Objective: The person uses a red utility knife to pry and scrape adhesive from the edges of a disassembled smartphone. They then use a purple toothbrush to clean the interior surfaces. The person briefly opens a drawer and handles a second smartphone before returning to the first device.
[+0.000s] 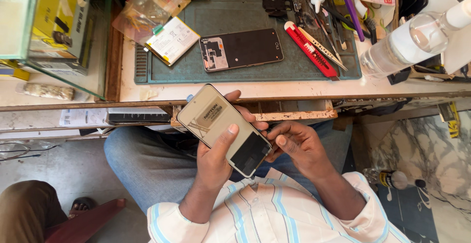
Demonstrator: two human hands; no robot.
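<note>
**Working the lower corner of the phone panel**

I hold the phone panel [223, 130] over my lap, just in front of the surface [294, 90], its beige film-covered face up. My left hand [216, 159] is closed around it from below, thumb pressed across the face. My right hand [299, 145] is curled at the panel's lower right corner, fingertips pinched against the edge; whether they grip a tool or only the panel itself I cannot tell.

I judge this to be the edge-working step: starting a peel or a separation at that dark corner. The next move calls for a steady left-hand hold and a small, careful pull at the corner, without bending the panel.

Its long axis runs diagonally, the upper end pointing up-left toward the surface, the dark end down-right toward my body. On the green mat [245, 12] lies another opened phone [241, 49], beside a red utility knife [310, 49].
</note>
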